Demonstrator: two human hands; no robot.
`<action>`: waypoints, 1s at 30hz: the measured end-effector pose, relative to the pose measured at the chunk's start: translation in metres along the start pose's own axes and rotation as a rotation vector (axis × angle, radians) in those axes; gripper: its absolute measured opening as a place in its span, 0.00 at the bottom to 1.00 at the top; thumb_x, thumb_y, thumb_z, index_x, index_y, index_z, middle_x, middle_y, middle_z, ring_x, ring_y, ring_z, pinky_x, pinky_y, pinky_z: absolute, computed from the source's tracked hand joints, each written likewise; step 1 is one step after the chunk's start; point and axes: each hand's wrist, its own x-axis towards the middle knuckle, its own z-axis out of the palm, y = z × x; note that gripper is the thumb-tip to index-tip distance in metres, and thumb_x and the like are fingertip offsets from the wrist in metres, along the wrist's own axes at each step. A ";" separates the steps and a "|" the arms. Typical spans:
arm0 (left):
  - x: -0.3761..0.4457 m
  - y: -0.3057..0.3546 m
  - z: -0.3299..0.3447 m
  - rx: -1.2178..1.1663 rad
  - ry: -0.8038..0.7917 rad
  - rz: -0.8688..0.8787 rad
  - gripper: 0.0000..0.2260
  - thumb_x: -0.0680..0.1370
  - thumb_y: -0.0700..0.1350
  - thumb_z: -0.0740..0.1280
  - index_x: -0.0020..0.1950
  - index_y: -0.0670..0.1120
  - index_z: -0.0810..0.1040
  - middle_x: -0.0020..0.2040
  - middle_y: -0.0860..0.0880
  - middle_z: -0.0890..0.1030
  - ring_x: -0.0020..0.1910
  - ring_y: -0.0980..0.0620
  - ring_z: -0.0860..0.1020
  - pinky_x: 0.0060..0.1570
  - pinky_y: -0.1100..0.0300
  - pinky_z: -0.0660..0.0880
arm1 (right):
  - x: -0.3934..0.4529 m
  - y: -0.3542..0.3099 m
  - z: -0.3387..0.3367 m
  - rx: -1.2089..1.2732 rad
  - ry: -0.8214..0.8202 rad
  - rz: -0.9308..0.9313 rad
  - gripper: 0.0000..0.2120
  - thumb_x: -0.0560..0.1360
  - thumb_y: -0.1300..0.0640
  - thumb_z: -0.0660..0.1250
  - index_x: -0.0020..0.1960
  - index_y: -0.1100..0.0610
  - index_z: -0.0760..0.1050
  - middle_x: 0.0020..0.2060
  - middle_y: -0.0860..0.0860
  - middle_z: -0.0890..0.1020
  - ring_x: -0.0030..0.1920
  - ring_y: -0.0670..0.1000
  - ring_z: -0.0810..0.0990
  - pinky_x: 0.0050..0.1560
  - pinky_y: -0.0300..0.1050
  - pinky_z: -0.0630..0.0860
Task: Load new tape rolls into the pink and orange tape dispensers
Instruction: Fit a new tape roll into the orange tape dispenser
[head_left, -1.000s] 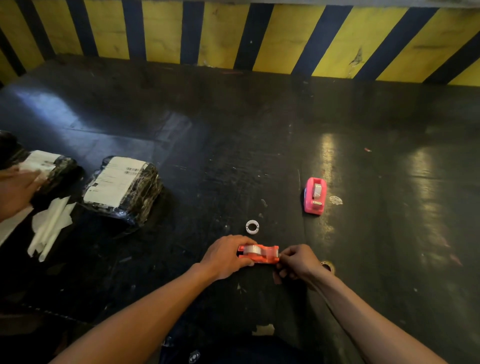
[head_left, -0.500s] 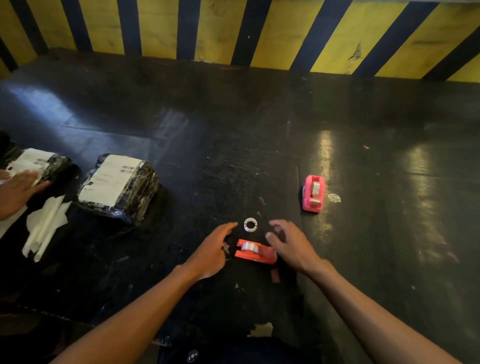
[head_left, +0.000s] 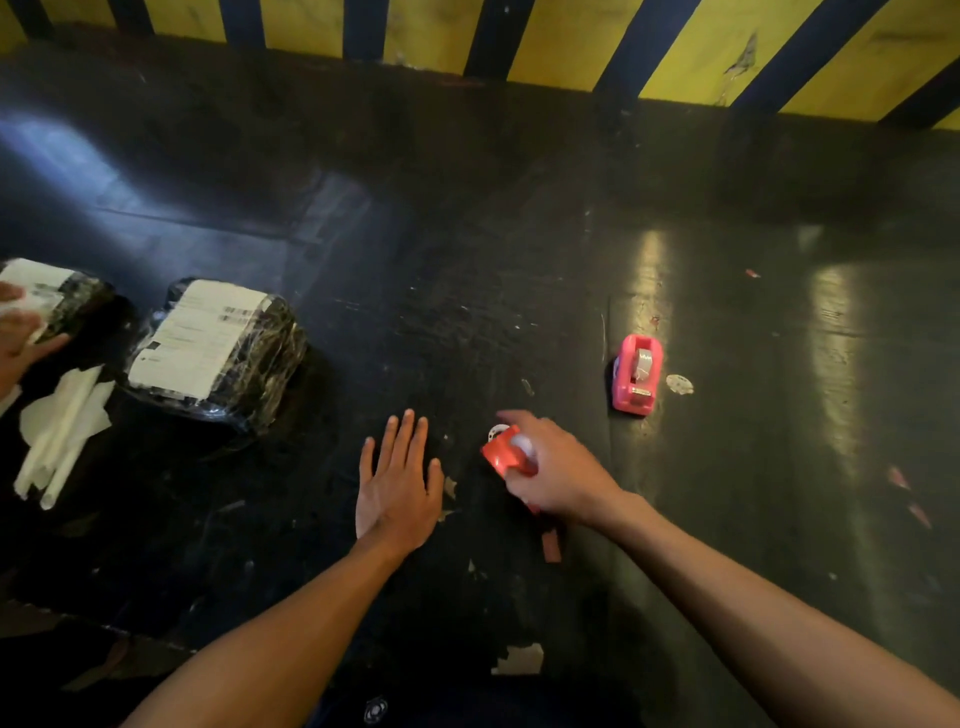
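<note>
My right hand (head_left: 556, 467) grips the orange tape dispenser (head_left: 506, 453), lifted and blurred, with a pale tape roll showing in it. A small white tape core (head_left: 496, 430) peeks out just behind the dispenser. My left hand (head_left: 397, 480) lies flat on the dark table with fingers spread, holding nothing, a short way left of the dispenser. The pink tape dispenser (head_left: 636, 375) stands upright on the table farther right and back, with a roll of tape inside it.
Two black wrapped parcels with white labels (head_left: 218, 345) (head_left: 49, 299) lie at the left, another person's hand (head_left: 18, 338) on the far one. White paper scraps (head_left: 62, 426) lie below them. A yellow and black striped wall (head_left: 571, 47) borders the back.
My right hand has closed on the orange dispenser and lifted it. My left hand has moved left and now rests flat on the table.
</note>
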 end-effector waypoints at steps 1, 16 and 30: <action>0.000 0.000 0.000 0.000 0.001 -0.002 0.27 0.84 0.54 0.49 0.82 0.49 0.48 0.83 0.49 0.46 0.82 0.51 0.43 0.80 0.45 0.45 | 0.008 0.006 -0.006 0.044 0.066 0.028 0.32 0.71 0.48 0.69 0.72 0.41 0.61 0.62 0.52 0.76 0.60 0.54 0.77 0.61 0.50 0.75; 0.002 -0.001 0.002 -0.024 -0.006 -0.010 0.28 0.83 0.55 0.51 0.82 0.49 0.50 0.83 0.50 0.49 0.81 0.51 0.45 0.80 0.45 0.47 | 0.112 0.036 -0.057 0.052 0.395 0.448 0.28 0.74 0.50 0.71 0.70 0.54 0.65 0.64 0.60 0.68 0.54 0.67 0.80 0.43 0.57 0.85; 0.010 0.004 -0.006 -0.219 -0.042 0.096 0.31 0.81 0.56 0.61 0.82 0.51 0.54 0.82 0.47 0.56 0.81 0.46 0.51 0.78 0.44 0.51 | -0.002 0.024 -0.029 0.023 0.477 0.228 0.26 0.77 0.49 0.67 0.72 0.49 0.63 0.70 0.57 0.68 0.67 0.58 0.72 0.62 0.54 0.74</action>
